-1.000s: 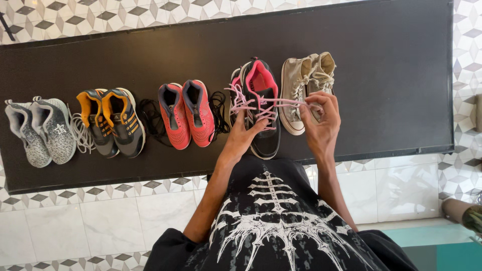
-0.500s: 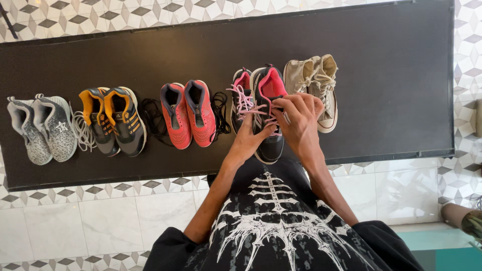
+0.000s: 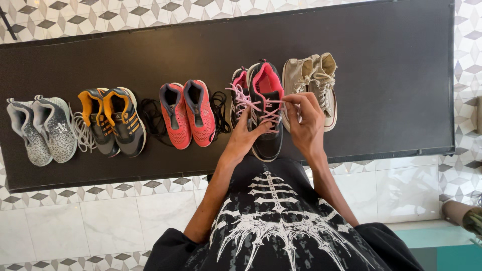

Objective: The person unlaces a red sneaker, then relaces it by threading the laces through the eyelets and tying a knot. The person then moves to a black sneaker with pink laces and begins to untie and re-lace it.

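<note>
Black sneaker with pink lining (image 3: pixel 267 108) on the dark worktop (image 3: pixel 391 75), left hand (image 3: pixel 247 135) resting against its side, fingers loose, right hand (image 3: pixel 304 120) pinching its pale pink lace (image 3: pixel 261 104), beige canvas high-tops (image 3: pixel 309 80) just beside, red sneakers (image 3: pixel 187 114) near.

Long dark mat (image 3: pixel 381 60) spread over patterned tile floor (image 3: pixel 75 15), holding five pairs of shoes in a row. At far left, grey speckled sneakers (image 3: pixel 42 130); next, black-and-orange trainers (image 3: pixel 113 120) with loose white laces (image 3: pixel 83 133) beside them; then red running shoes (image 3: pixel 187 113), flanked by black laces (image 3: pixel 150 113); then black-and-pink trainers (image 3: pixel 261 108) with pale pink laces (image 3: pixel 243 98); at right, beige canvas high-tops (image 3: pixel 314 83), just beside the pink pair. Right end of mat bare.
</note>
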